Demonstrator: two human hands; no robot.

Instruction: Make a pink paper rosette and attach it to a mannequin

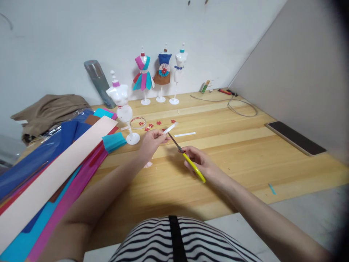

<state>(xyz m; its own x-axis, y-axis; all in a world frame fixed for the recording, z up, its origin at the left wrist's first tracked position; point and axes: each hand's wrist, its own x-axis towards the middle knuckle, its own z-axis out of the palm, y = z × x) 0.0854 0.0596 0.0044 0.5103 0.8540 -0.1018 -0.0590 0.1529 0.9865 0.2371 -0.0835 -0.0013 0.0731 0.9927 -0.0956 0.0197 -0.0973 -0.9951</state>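
Note:
Between the thumb and fingers of my left hand (154, 143) is a short white strip (170, 128), its free end pointing up and right. My right hand (198, 161) holds yellow-handled scissors (194, 168), whose blades point up and left toward my left fingertips. The blade tips are close to the strip; whether they touch it I cannot tell. Another white strip (185, 134) lies flat on the table just beyond the scissors. Several small red flower shapes (159, 123) are scattered behind my left hand. A white mini mannequin (124, 113) stands to the left of that hand.
Long coloured sheets (58, 174) are piled at the left, beside brown cloth (54, 109). Against the wall stand a dressed mannequin (143, 78), another (163, 74), a mostly bare one (180, 69) and a bottle (99, 85). A cable (242, 112) and phone (294, 137) lie right.

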